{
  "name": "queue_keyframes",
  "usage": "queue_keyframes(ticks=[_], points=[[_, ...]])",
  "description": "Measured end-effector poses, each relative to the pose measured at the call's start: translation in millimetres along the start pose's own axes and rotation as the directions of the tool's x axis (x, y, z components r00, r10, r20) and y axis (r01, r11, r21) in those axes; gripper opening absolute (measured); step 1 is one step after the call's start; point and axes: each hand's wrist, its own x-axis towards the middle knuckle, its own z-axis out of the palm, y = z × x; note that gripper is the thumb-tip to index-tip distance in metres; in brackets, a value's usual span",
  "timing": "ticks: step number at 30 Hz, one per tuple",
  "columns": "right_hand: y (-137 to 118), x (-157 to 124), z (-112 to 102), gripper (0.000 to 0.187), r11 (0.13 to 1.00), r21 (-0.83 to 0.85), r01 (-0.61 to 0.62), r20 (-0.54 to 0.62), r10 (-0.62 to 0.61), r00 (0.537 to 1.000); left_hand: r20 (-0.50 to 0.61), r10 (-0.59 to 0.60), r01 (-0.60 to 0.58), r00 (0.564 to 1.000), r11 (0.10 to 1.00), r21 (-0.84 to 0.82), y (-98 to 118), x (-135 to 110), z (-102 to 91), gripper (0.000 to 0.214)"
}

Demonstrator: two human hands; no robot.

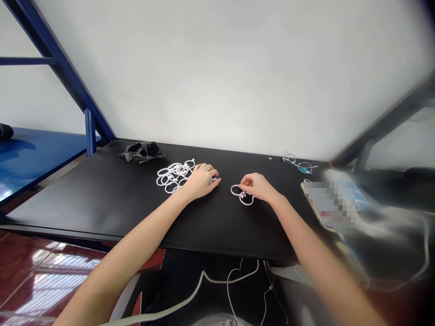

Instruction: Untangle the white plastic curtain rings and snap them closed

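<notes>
Several thin white plastic rings [168, 176] lie in a loose, overlapping pile on the black table [102, 194]. At the right edge of that pile is my left hand [203, 179], palm down with curled fingers. A bit of white ring shows between its thumb and fingers; the rest is hidden under the hand. Apart from the pile, to the right, my right hand [256, 184] pinches a small group of joined white rings [246, 200] between thumb and fingertips. These rings rest on or just above the tabletop; I cannot tell which.
A crumpled black plastic bag [142, 151] lies at the back left. Eyeglasses [297, 164] sit at the back right, near a phone [322, 208] and clear plastic wrapping [387, 226]. White cables [200, 283] hang below the front edge. A blue frame [68, 77] rises at left.
</notes>
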Motion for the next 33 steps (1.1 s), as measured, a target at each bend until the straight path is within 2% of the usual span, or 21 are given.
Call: queue_keyframes(ticks=[3, 7, 9, 11, 14, 16, 19, 22, 24, 27, 30, 33], points=[[-4, 0, 3, 0.013, 1.000, 0.005, 0.024, -0.049, -0.024, 0.999, 0.008, -0.019, 0.018, 1.000, 0.998, 0.058, 2, -3, 0.7, 0.033], [-10, 1, 9, 0.016, 0.994, 0.053, 0.091, -0.196, -0.079, 0.977, -0.052, -0.030, 0.036, 0.998, 0.992, 0.117, 10, -5, -3.1, 0.043], [-15, -1, 14, 0.020, 0.976, 0.126, 0.178, -0.232, -0.145, 0.962, -0.105, 0.027, -0.020, 0.994, 0.998, 0.063, 18, -4, -8.1, 0.044], [-21, -4, 22, 0.024, 0.942, 0.215, 0.259, -0.224, -0.211, 0.952, -0.131, 0.133, -0.136, 0.982, 0.991, -0.012, 26, -2, -12.1, 0.041], [-27, -7, 34, 0.029, 0.883, 0.377, 0.279, -0.183, -0.224, 0.957, -0.126, 0.236, -0.247, 0.963, 0.966, -0.074, 35, -1, -11.9, 0.036], [-30, -8, 40, 0.032, 0.826, 0.511, 0.238, -0.159, -0.181, 0.970, -0.142, 0.208, -0.225, 0.968, 0.967, -0.118, 36, -1, -9.0, 0.033], [-34, -7, 43, 0.035, 0.705, 0.692, 0.156, -0.126, -0.096, 0.987, -0.216, 0.078, -0.134, 0.973, 0.956, -0.260, 36, -2, -5.9, 0.028], [-37, -7, 40, 0.035, 0.629, 0.763, 0.148, -0.133, -0.072, 0.989, -0.295, -0.067, -0.032, 0.953, 0.948, -0.316, 36, -2, -5.5, 0.027], [-37, -9, 39, 0.033, 0.665, 0.712, 0.223, -0.206, -0.106, 0.973, -0.294, -0.115, 0.019, 0.949, 0.950, -0.310, 37, -2, -5.6, 0.029], [-35, -13, 42, 0.025, 0.748, 0.554, 0.366, -0.346, -0.194, 0.918, -0.265, -0.134, 0.031, 0.955, 0.932, -0.360, 39, -1, -7.6, 0.032], [-35, -18, 46, 0.015, 0.805, 0.347, 0.481, -0.436, -0.315, 0.843, -0.276, -0.039, -0.099, 0.960, 0.877, -0.470, 39, -2, -13.0, 0.032], [-40, -23, 50, 0.009, 0.814, 0.080, 0.575, -0.522, -0.457, 0.720, -0.324, 0.089, -0.246, 0.942, 0.839, -0.485, 37, -3, -15.9, 0.029]])
